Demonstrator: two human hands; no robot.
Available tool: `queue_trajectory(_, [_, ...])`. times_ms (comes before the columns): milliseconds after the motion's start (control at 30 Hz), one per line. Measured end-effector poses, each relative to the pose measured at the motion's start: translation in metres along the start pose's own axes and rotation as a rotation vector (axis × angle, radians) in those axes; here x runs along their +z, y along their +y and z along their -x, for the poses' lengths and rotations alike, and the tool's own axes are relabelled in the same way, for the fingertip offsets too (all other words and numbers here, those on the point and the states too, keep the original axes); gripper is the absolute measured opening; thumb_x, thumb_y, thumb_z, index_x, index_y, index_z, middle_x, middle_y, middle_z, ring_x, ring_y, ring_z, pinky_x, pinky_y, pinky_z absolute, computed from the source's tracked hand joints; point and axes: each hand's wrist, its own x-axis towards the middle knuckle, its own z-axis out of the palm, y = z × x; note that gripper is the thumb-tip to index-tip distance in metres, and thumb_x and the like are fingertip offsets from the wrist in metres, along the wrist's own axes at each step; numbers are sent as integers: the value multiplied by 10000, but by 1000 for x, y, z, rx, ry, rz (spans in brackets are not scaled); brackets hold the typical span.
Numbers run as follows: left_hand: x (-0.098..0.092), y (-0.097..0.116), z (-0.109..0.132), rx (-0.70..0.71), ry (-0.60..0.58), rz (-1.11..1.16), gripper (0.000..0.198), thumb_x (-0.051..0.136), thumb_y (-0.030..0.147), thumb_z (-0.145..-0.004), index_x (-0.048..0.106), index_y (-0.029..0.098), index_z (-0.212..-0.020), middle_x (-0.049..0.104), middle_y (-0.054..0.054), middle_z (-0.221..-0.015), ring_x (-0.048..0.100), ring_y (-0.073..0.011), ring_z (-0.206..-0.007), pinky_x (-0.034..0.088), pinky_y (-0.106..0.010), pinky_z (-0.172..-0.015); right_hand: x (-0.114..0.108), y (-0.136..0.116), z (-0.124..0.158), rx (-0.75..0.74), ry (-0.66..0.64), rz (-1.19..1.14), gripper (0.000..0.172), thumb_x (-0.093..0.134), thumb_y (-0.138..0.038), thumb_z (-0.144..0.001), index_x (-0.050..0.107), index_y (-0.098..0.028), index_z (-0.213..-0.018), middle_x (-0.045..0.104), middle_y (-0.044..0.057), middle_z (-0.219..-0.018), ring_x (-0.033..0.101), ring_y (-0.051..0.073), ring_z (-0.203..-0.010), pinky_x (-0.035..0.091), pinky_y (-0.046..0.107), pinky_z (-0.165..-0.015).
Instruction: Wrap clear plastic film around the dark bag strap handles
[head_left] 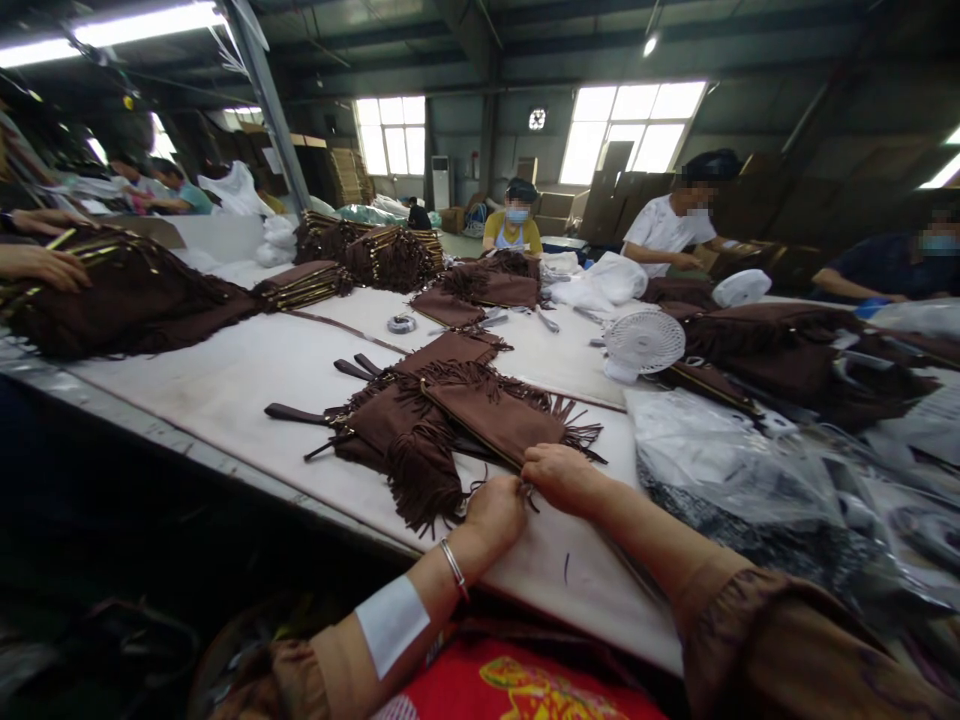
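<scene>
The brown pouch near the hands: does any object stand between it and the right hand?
Nothing visible stands between them: the right hand touches the brown pouch at its near corner, with the left hand close beside.

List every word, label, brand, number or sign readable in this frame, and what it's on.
No text can be read anywhere.
Red cloth at the bottom edge: yellow print and small dark marks, too blurred to read.
White patch on the left forearm: no writing shows.
White tabletop: one short dark stroke, no legible character.
Brown fringed pouch: no brand visible.
</scene>
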Motion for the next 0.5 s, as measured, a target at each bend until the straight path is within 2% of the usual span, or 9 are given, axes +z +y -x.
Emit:
queue_trajectory(100, [-8,6,-5,-20,-84,57,253,471,281,-867,673,139,-812,694,-146,-886,633,-257,-851,457,-367,-805,10,0,6,17,69,8,143,520,-156,-857,659,-159,-822,631,72,-868,560,183,-810,405,289,-725])
queue_trajectory(200, [-11,10,-8,-22,-105,119,145,529,196,-798,653,121,-805,673,-153,-876,611,-261,-861,444,-376,-824,18,-1,10,51,143,12,166,502,-180,-887,642,-158,-801,621,69,-856,547,179,-794,395,292,-715])
queue_trajectory(267, [-10,9,-8,-20,-133,196,121,527,184,-789,636,131,-791,652,-125,-843,594,-234,-835,446,-349,-801,22,-4,12,66,192,7,159,508,-187,-890,639,-163,-802,617,64,-855,540,179,-788,391,293,-703])
queue_trajectory(367, [-8,3,-10,-59,-232,353,213,443,264,-845,603,151,-763,540,-34,-654,515,-151,-613,435,-275,-613,25,-9,16,77,260,-18,164,506,-197,-898,639,-174,-805,613,53,-840,536,180,-792,391,291,-697])
queue_trajectory(433, [-8,-3,-10,-108,-327,449,311,356,347,-879,581,157,-779,381,36,-552,366,-103,-454,346,-232,-467,27,-12,19,80,306,-50,163,513,-217,-902,643,-179,-813,612,50,-833,536,180,-799,399,288,-704])
queue_trajectory(500, [-10,-9,-10,-193,-461,670,367,338,448,-880,552,166,-789,250,83,-544,216,-71,-399,224,-193,-400,29,-14,22,84,360,-86,151,525,-224,-899,648,-177,-825,611,53,-831,536,180,-802,412,287,-717])
